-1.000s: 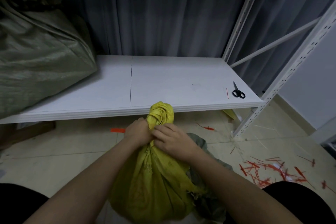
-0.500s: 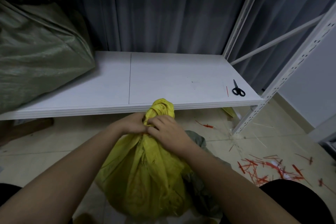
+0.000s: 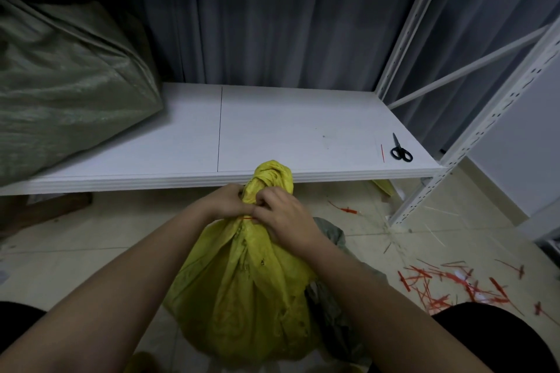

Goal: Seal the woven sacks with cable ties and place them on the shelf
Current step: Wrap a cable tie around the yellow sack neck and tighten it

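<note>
A yellow woven sack (image 3: pixel 242 291) stands on the floor between my knees, its neck bunched and twisted up in front of the white shelf board (image 3: pixel 272 130). My left hand (image 3: pixel 225 201) grips the left side of the neck. My right hand (image 3: pixel 283 218) clasps the right side, fingers pressed against the left hand. A thin red cable tie (image 3: pixel 246 217) shows around the neck just below my fingers. A large green woven sack (image 3: pixel 60 94) lies on the shelf's left part.
Black scissors (image 3: pixel 400 152) and a single red tie (image 3: pixel 382 153) lie near the shelf's right front corner. Perforated white uprights (image 3: pixel 472 142) frame the right side. Several red ties (image 3: pixel 448 285) litter the floor at right. A grey-green sack (image 3: pixel 336 291) lies behind the yellow one.
My hands have shifted slightly on the sack's neck, and a red cable tie now shows below my fingers. The sack has swung a little to the left.
</note>
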### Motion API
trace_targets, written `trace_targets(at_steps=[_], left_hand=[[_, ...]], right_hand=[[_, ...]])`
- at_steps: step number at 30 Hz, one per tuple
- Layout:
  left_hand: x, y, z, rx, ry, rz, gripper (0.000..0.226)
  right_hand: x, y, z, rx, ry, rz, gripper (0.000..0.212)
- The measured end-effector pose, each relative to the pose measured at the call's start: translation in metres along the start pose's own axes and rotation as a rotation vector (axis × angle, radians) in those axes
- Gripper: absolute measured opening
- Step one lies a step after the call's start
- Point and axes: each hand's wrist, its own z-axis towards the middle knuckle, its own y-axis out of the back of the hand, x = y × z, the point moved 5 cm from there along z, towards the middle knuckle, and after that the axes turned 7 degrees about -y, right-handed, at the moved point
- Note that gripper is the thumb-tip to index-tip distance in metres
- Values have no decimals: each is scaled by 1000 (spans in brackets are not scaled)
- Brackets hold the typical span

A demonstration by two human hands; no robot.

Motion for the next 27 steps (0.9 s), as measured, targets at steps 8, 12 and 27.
trace_targets(at_steps=[8,12,27], left_hand=[[2,2,-6,293,70,-454,41],[1,-2,-9,223,-61,-249,55],[0,-8,-6,-220,-216,77,69]], right_hand=[[-18,5,-7,68,-149,19,25],[-17,4,-6,98,-218,5,23],[-4,1,11,108,111,-272,20]])
